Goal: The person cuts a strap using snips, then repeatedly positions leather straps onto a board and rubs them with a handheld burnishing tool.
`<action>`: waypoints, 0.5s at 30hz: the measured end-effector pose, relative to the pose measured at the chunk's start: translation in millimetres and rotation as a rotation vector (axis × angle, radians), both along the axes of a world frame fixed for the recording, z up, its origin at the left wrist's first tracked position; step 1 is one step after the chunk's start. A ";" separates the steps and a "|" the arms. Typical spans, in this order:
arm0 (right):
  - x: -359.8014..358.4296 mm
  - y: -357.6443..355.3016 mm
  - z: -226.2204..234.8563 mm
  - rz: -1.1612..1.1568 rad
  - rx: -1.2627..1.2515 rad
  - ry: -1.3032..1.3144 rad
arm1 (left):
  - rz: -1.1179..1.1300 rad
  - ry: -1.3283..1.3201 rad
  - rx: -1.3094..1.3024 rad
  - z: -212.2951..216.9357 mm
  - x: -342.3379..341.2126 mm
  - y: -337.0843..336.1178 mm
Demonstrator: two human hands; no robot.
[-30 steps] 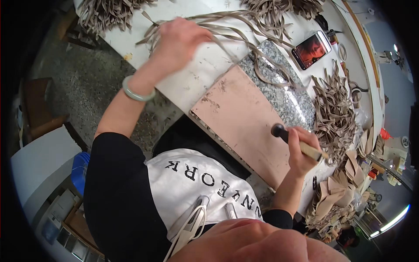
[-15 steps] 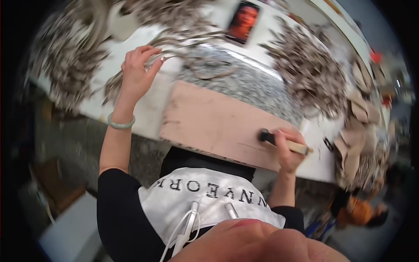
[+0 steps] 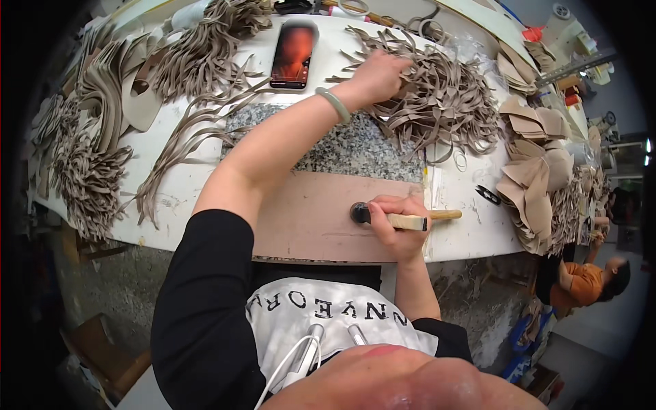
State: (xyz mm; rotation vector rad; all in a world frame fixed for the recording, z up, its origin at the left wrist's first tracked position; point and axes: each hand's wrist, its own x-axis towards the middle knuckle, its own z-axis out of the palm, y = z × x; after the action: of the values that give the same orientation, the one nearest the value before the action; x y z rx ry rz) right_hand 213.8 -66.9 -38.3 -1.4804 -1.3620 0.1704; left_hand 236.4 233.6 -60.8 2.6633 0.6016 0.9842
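My left hand [image 3: 384, 76] reaches across to the pile of grey-brown leather strips [image 3: 451, 109] at the far right. Its fingers are drawn together on strips at the pile's top left side; their tips are partly lost among them. Over the pinkish-brown board [image 3: 314, 205], my right hand [image 3: 402, 229] is closed round a hammer [image 3: 359, 212] with a round black head and a pale wooden handle. The head points left, just over the board or on it; I cannot tell which. Several long strips [image 3: 184, 147] lie loosely fanned out left of the grey speckled stone slab [image 3: 362, 140].
A phone [image 3: 294, 58] stands beyond the slab. More strip bundles [image 3: 85, 164] and stacked leather pieces [image 3: 102, 96] cover the left side. Small black thread snips [image 3: 488, 195] and folded leather pieces [image 3: 533, 184] lie at right. A person in orange [image 3: 581, 283] is farther right.
My left hand has swung from the loose strips at left over to the right pile. My right hand keeps the hammer. The whole view has turned and shifted.
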 end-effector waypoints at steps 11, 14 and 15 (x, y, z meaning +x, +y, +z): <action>4.7 0.2 6.1 0.083 -0.030 0.036 | -0.174 -0.021 -0.720 34.7 -133.4 -89.1; 2.8 9.5 22.3 0.100 -0.183 0.453 | -0.061 0.130 -0.699 46.7 -193.9 -119.2; 3.9 16.4 29.6 0.117 -0.200 0.456 | -0.046 0.082 -0.842 35.8 -211.2 -124.1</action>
State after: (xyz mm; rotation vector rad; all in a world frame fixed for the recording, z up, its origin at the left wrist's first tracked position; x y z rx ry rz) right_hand 217.7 -50.4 -8.7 -1.4131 -1.0792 0.6929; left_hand 25.2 109.5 -25.0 1.9507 0.7554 0.4490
